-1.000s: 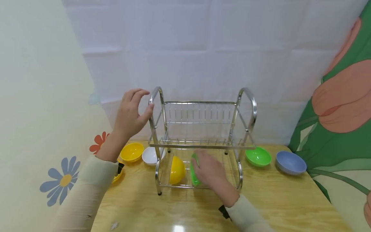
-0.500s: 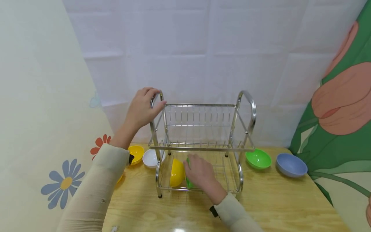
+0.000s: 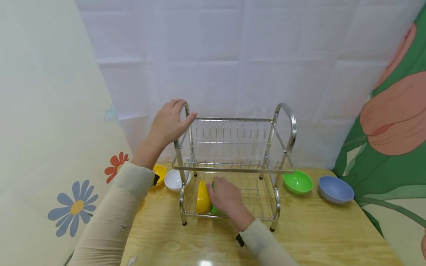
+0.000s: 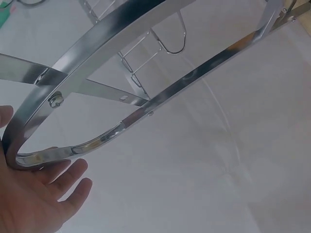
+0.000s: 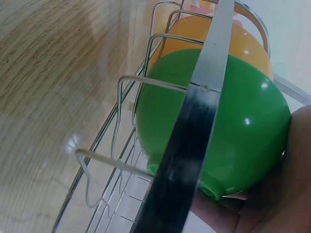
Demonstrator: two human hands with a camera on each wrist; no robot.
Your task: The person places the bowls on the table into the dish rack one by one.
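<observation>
Your right hand point(image 3: 226, 195) holds a green bowl point(image 5: 255, 116) in the lower tier of the metal dish rack point(image 3: 233, 170). The bowl stands on edge, just left of that hand's palm and partly hidden beneath it in the head view; in the right wrist view its rounded underside faces the camera, with your fingers at its lower side and edge. You have a yellow bowl point(image 3: 203, 199) just left of the same hand, beyond the green one, also on edge in the lower tier; whether the two bowls touch, you cannot tell.

Your left hand point(image 3: 169, 123) is higher up, at the rack's curved left handle point(image 4: 92, 53). The metal runs between your thumb and your loosely bent fingers, so that hand grips the handle rather than a bowl.

Below your left hand, on the desk point(image 3: 313, 236), a white bowl point(image 3: 174, 180) sits behind the rack's left leg, and a second yellow bowl point(image 3: 160, 173) shows past your left wrist, partly covered by it. Well to the right of your right hand, a second green bowl point(image 3: 297, 182) rests by the rack, with a blue bowl point(image 3: 336, 189) farther out on the same side.
</observation>
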